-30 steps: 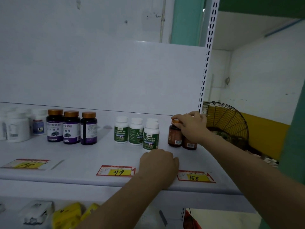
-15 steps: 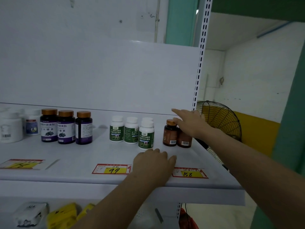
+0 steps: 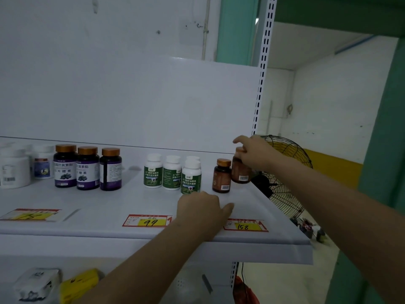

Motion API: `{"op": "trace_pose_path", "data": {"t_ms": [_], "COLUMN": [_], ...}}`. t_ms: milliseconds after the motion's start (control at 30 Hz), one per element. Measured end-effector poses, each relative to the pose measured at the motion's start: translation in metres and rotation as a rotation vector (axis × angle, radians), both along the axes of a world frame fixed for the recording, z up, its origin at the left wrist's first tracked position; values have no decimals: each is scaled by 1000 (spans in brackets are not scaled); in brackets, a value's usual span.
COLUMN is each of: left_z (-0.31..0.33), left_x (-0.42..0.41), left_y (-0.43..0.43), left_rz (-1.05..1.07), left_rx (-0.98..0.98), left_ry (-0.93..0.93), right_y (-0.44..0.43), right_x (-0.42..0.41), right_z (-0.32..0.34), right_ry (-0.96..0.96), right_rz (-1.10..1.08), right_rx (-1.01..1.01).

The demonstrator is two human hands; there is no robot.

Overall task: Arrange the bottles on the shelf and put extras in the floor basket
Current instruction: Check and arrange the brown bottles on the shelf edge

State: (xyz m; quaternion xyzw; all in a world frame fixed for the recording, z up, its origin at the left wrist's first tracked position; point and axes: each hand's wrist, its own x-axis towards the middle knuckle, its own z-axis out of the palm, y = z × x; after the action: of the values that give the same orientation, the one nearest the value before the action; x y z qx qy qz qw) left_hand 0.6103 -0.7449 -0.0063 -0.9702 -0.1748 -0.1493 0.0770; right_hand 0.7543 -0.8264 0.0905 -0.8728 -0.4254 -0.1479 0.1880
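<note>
The right hand [image 3: 255,153], fingers curled, gripped the rear brown bottle [image 3: 241,173] by its cap at the shelf's [image 3: 98,202] right end. The left hand [image 3: 202,208] rested slack on the shelf. The other bottles [image 3: 172,175] stood grouped, and no basket showed.

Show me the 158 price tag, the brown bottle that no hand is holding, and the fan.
158 price tag [image 3: 245,226], head view, yellow field.
Unheld brown bottle [image 3: 221,179], head view, front label.
Fan [image 3: 285,195], head view, wire guard.
</note>
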Motion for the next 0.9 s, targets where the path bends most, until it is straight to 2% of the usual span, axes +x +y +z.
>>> {"op": "trace_pose_path", "data": {"t_ms": [100, 233, 333, 400, 467, 533, 633, 700, 800, 900], "left_z": [13, 44, 59, 62, 60, 56, 51, 49, 50, 51], "left_x": [0, 0, 2, 7, 9, 10, 12, 14, 11, 5], "left_y": [-3, -5, -5, -2, -2, -5, -13, -14, -14, -11], "left_rz": [-12, -72, -172, -264, -323, -330, -239, -183, -279, -401], "left_rx": [-93, -427, -825, -966, -991, -977, -829, -784, -942, -1140], "left_ry": [-151, -375, -407, -371, -387, -463, -576, -594, -552, -518], "right_y": [-10, -28, -38, -43, -48, -50, -47, -44, -42, -41], "right_x": [-7, -23, -34, -38, -39, -40, -42, -44, -42, -41], "right_z": [20, 39, 44, 43, 40, 35, 28, 25, 25, 25], "right_ry": [71, 233, 323, 440, 557, 575, 352, 291, 294, 422], "right_rz": [89, 241, 333, 399, 444, 414, 243, 221, 257, 318], "right_rx": [94, 213, 225, 235, 276, 302, 255, 313, 309, 306]}}
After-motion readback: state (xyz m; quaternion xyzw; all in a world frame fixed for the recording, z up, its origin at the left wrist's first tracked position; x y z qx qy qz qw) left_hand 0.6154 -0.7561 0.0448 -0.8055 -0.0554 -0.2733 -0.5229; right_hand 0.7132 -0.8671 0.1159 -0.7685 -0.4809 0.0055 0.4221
